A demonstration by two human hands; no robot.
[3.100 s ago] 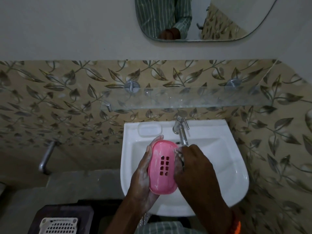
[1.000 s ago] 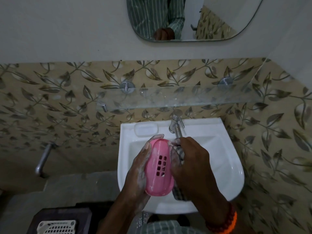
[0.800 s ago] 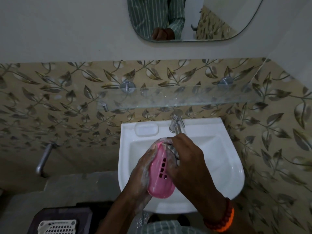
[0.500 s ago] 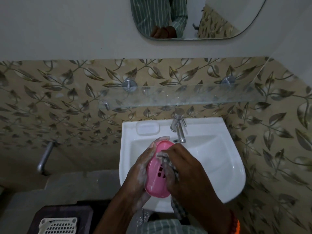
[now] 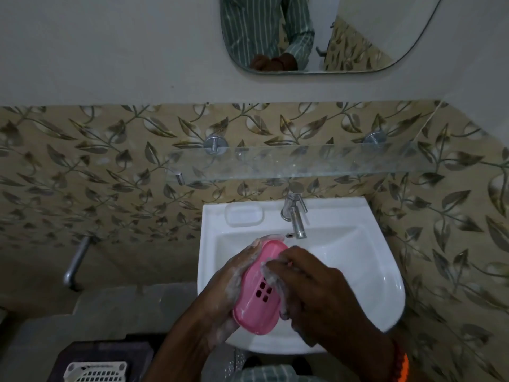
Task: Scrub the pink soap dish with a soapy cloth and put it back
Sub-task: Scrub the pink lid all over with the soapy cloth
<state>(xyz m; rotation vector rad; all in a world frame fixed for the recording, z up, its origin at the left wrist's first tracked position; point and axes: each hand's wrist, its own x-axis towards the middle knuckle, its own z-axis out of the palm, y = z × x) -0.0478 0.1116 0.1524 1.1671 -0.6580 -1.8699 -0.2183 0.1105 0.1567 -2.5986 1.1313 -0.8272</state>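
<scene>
An oval pink soap dish [image 5: 254, 307] with square drain holes is held on edge over the white basin [image 5: 366, 274]. My left hand [image 5: 228, 282], covered in lather, grips the dish from the left, fingers curled over its upper rim. My right hand [image 5: 311, 288] presses a soapy checked cloth [image 5: 275, 277] against the dish's inner face, fingers curled round the cloth. Most of the cloth is hidden under that hand.
A chrome tap [image 5: 296, 216] stands at the basin's back, with a moulded soap recess [image 5: 243, 215] to its left. A glass shelf [image 5: 303, 161] juts out above. A dark stool with a white basket [image 5: 96, 372] sits at lower left; a metal pipe [image 5: 75, 263] is on the left wall.
My right hand with the cloth has slid from the dish's top rim down across its middle. The dish stays on edge in my left hand.
</scene>
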